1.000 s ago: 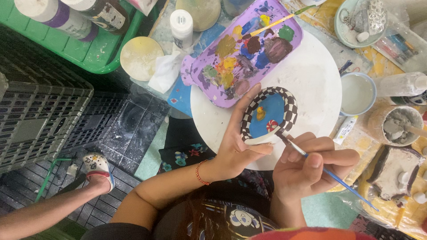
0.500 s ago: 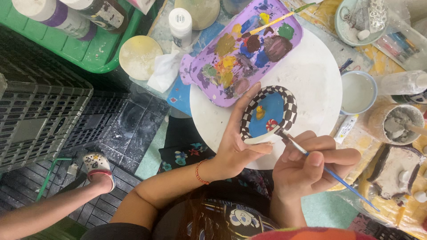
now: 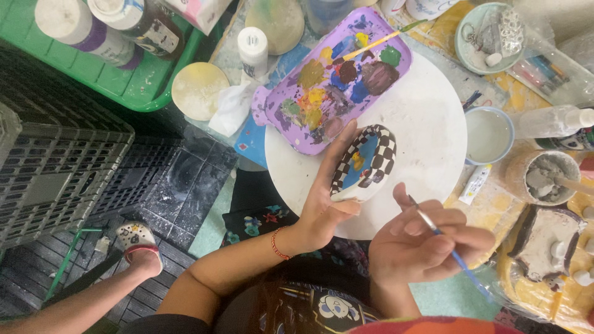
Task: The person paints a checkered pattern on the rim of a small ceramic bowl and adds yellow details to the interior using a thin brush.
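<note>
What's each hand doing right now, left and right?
Left hand: closed on the small checker-rimmed bowl, tilted up off the round white board.
Right hand: closed on a thin blue-handled paintbrush, tip off the bowl.

Bright, even daylight; soft shadows — sharp centre; slight wide-angle stretch at edges.

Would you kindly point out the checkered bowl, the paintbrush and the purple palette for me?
checkered bowl (image 3: 366, 162), head view, on its blue inside.
paintbrush (image 3: 461, 262), head view, on the blue handle below the right hand's fingers.
purple palette (image 3: 337, 77), head view, on its paint-smeared middle.
</note>
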